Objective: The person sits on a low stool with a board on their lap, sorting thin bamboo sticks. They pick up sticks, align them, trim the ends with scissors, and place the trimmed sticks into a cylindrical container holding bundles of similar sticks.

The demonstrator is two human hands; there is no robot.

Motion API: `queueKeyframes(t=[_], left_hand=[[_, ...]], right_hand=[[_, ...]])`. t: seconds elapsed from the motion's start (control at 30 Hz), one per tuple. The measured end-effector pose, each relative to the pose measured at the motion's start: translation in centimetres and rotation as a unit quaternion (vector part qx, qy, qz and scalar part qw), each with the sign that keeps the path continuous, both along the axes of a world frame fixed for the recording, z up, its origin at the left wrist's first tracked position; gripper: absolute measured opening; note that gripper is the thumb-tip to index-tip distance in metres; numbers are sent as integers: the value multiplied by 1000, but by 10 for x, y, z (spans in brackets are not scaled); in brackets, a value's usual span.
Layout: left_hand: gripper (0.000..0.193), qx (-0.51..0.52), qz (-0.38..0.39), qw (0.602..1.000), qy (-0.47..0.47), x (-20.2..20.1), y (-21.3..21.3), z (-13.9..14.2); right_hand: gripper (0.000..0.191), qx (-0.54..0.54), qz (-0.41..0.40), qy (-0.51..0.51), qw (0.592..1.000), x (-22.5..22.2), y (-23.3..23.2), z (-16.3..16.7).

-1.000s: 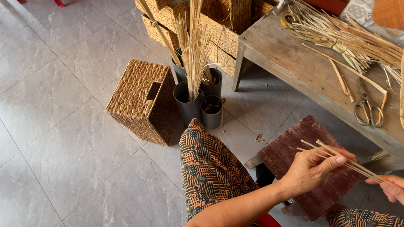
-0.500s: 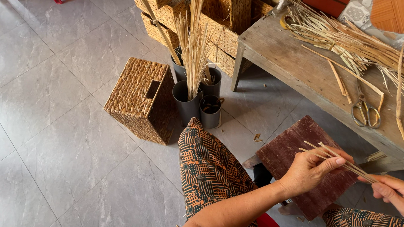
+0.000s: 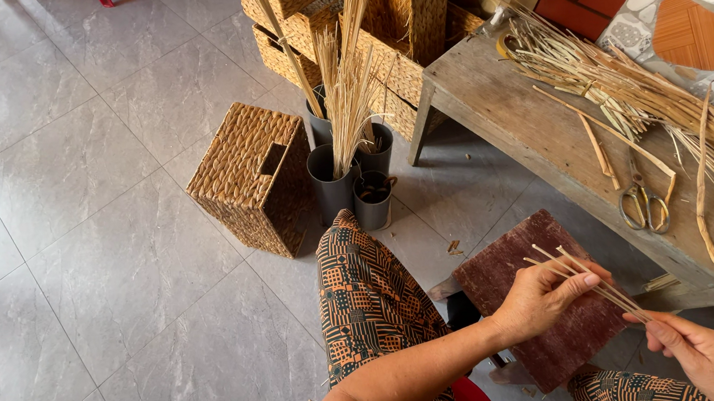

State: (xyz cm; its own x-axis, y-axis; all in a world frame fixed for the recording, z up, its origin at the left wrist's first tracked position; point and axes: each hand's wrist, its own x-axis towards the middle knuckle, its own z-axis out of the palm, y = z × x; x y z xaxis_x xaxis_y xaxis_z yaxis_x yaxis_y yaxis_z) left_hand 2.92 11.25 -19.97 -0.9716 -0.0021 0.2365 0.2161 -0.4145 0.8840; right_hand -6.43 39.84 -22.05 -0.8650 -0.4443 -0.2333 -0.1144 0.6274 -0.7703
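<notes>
My left hand (image 3: pixel 544 298) pinches a small bunch of thin straw sticks (image 3: pixel 575 272) between thumb and fingers, over a dark red wooden block (image 3: pixel 512 264). My right hand (image 3: pixel 696 354) holds the lower end of the same sticks at the bottom right. The sticks slant from upper left to lower right between the two hands. My patterned trouser leg (image 3: pixel 365 295) reaches toward the pots.
A wooden bench (image 3: pixel 537 150) carries a heap of dried reeds (image 3: pixel 638 100) and scissors (image 3: pixel 643 201). Dark pots (image 3: pixel 333 185) hold upright straw bundles (image 3: pixel 350 77). A woven box (image 3: pixel 249 178) stands on the grey tiles, with more woven baskets (image 3: pixel 373 13) stacked behind.
My right hand has slid up along the sticks toward my left hand. The left hand has stayed nearly in place, still gripping the bunch.
</notes>
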Motion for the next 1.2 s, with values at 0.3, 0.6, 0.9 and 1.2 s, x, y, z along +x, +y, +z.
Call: queueKeyframes(t=[0.3, 0.6, 0.9, 1.2], left_hand=[[31, 14, 0, 1000, -16, 1, -3, 3], [32, -7, 17, 1000, -16, 5, -8, 5], [32, 3, 5, 1000, -21, 4, -8, -3], [34, 2, 3, 1000, -31, 1, -8, -7]], right_hand=[[39, -13, -8, 8, 1000, 2, -9, 2], [39, -14, -8, 7, 1000, 4, -16, 2], [40, -5, -17, 11, 1000, 5, -20, 0], [41, -16, -9, 1, 1000, 4, -20, 2]])
